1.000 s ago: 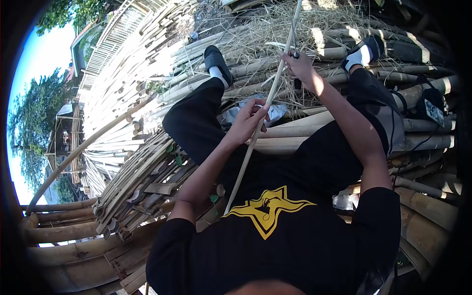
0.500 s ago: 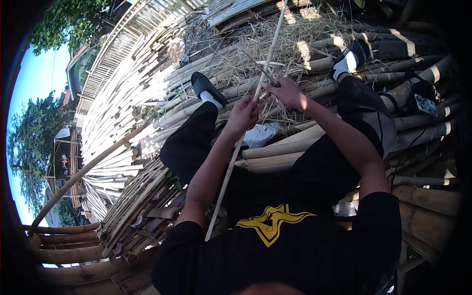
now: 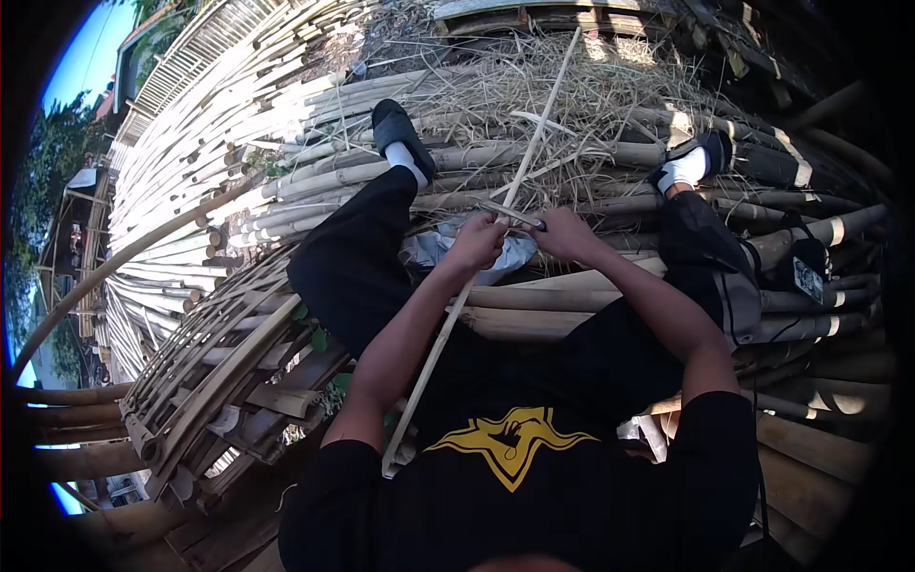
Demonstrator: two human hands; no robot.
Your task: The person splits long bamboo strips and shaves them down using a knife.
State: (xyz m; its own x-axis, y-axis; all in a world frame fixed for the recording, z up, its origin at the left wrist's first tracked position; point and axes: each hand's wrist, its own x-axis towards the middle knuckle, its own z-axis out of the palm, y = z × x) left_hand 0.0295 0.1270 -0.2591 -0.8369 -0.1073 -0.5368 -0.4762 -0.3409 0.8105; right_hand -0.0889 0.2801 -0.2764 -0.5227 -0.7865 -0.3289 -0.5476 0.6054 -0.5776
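Note:
A long, thin bamboo strip (image 3: pixel 536 148) runs slantwise from the shavings down past my lap. My left hand (image 3: pixel 477 243) is closed around its middle. Close beside it, my right hand (image 3: pixel 564 236) grips a knife (image 3: pixel 513 214) by its dark handle. The blade lies across the strip just above my left fingers and points left. Behind the hands, a crumpled whitish plastic bag (image 3: pixel 510 259) is partly hidden.
Bamboo poles (image 3: pixel 315 181) lie all around and under my feet. Dry shavings (image 3: pixel 467 95) are heaped ahead. Split bamboo pieces (image 3: pixel 224 367) are stacked on the left, with a bent pole (image 3: pixel 124 253) beyond. A dark object with a picture (image 3: pixel 808 272) sits at the right.
My right hand and the knife have moved down the strip towards my body. The blade now lies flatter across it, near my left hand. The camera view has shifted.

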